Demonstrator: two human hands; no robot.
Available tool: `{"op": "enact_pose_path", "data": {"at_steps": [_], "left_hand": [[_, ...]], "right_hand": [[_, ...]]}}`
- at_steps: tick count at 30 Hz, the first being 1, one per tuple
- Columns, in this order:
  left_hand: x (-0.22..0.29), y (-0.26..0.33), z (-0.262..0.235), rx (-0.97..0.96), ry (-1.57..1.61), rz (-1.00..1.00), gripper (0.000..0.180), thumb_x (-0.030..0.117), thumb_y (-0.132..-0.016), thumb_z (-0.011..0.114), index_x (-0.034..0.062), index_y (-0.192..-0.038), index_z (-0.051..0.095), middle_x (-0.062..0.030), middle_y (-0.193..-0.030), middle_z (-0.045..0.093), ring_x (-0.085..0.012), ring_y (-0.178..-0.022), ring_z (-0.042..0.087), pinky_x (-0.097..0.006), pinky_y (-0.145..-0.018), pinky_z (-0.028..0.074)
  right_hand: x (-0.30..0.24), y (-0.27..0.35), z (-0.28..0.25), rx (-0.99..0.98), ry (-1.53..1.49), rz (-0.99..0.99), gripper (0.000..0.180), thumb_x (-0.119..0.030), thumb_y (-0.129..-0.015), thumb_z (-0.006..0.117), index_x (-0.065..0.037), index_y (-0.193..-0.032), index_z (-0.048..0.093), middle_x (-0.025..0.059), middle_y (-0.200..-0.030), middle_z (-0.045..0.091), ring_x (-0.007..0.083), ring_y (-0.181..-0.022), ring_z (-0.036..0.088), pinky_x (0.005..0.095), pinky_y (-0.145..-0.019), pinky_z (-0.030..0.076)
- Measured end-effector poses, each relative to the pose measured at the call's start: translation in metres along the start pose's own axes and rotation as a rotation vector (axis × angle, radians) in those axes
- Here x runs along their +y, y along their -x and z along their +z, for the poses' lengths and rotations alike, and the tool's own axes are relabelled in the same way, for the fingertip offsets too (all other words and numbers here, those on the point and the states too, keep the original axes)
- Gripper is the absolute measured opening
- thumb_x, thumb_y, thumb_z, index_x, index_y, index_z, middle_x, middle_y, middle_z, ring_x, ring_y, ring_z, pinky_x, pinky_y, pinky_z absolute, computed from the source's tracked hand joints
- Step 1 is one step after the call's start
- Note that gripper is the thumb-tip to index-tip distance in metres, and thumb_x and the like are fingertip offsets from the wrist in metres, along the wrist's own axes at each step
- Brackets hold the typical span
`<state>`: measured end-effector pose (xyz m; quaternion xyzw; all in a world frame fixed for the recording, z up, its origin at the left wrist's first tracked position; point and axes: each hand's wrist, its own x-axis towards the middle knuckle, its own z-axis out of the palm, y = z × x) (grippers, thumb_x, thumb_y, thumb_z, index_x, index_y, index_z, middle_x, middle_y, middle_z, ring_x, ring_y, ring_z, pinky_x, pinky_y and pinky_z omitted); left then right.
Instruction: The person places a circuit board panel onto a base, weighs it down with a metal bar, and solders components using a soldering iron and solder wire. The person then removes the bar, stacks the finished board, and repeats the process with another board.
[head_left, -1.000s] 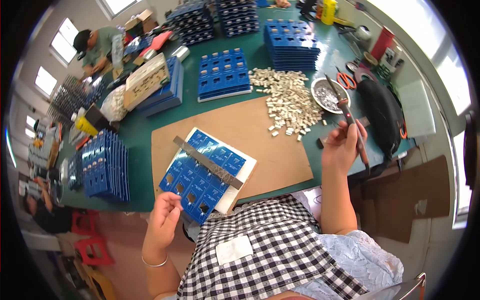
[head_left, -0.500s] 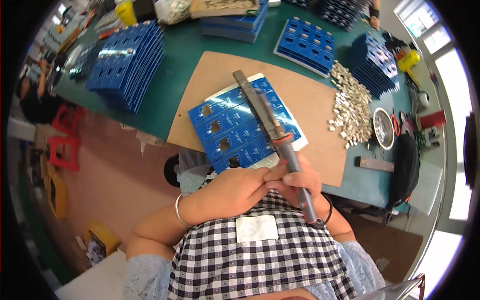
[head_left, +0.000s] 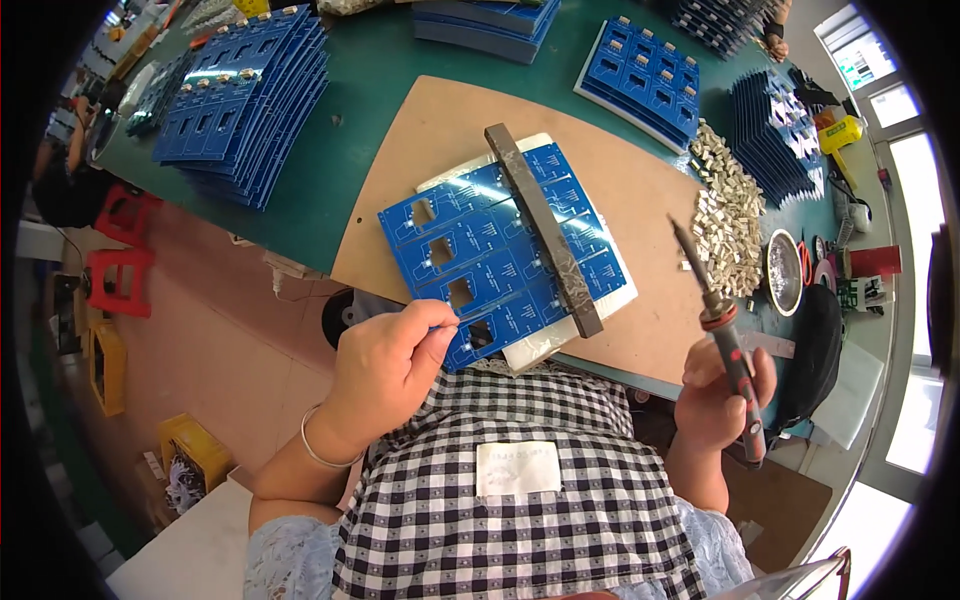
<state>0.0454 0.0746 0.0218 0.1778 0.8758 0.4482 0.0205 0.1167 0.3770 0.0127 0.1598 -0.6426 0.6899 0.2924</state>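
A blue circuit board panel with square cutouts lies tilted on a pale pad. Across the panel rests a dark metal bar. At the panel's near left corner, my left hand is closed in a pinch, thumb against forefinger; whatever is between the fingertips is too small to make out. Off to the right, my right hand grips a grey and red soldering iron. Its tip points up and away, clear of the panel.
Beneath the pad is a brown work board. To the right lie a heap of small metal parts, a metal bowl and a flat bar. Blue panel stacks surround the far side. Another person's hand shows at the far right.
My hands were together over the near edge of the panel and have parted. The soldering iron has swung right, off the bar, and my left hand has moved to the panel's near left corner.
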Motion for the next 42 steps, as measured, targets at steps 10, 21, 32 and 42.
{"op": "enact_pose_path", "data": {"at_steps": [10,21,32,42], "left_hand": [[0.007,-0.018,0.018,0.140,-0.017,0.256,0.010,0.000,-0.076,0.068,0.0045,-0.082,0.062,-0.0061,-0.063,0.057,-0.0222,-0.053,0.054,-0.032,-0.049,0.043],[0.004,-0.017,0.030,0.160,-0.131,0.277,0.015,0.001,-0.068,0.069,0.0082,-0.077,0.060,-0.0051,-0.059,0.051,-0.0220,-0.049,0.051,-0.032,-0.045,0.040],[0.001,-0.016,0.037,0.085,-0.259,0.379,0.019,0.000,-0.060,0.067,0.0123,-0.068,0.055,0.0009,-0.066,0.053,-0.0189,-0.066,0.049,-0.037,-0.072,0.031],[0.002,-0.019,0.045,0.069,-0.343,0.394,0.019,0.004,-0.061,0.064,0.0137,-0.062,0.048,0.0014,-0.065,0.044,-0.0175,-0.070,0.048,-0.037,-0.073,0.029]], "right_hand": [[0.005,0.021,0.016,0.056,0.065,0.167,0.040,-0.023,-0.087,0.065,-0.006,-0.116,0.043,0.0090,-0.071,0.053,0.0182,-0.059,0.052,0.0337,-0.053,0.043],[0.005,0.033,0.012,0.059,0.007,0.360,0.031,-0.025,-0.087,0.062,-0.005,-0.100,0.042,0.0112,-0.070,0.052,0.0162,-0.057,0.054,0.0318,-0.054,0.048],[0.006,0.029,0.006,-0.269,0.133,0.244,0.023,-0.008,-0.087,0.060,-0.002,-0.105,0.045,0.0110,-0.072,0.057,0.0183,-0.057,0.059,0.0322,-0.054,0.049],[0.012,0.034,0.008,-0.247,0.152,0.299,0.024,-0.007,-0.087,0.060,-0.001,-0.105,0.046,0.0129,-0.073,0.058,0.0192,-0.057,0.059,0.0322,-0.054,0.050]]}}
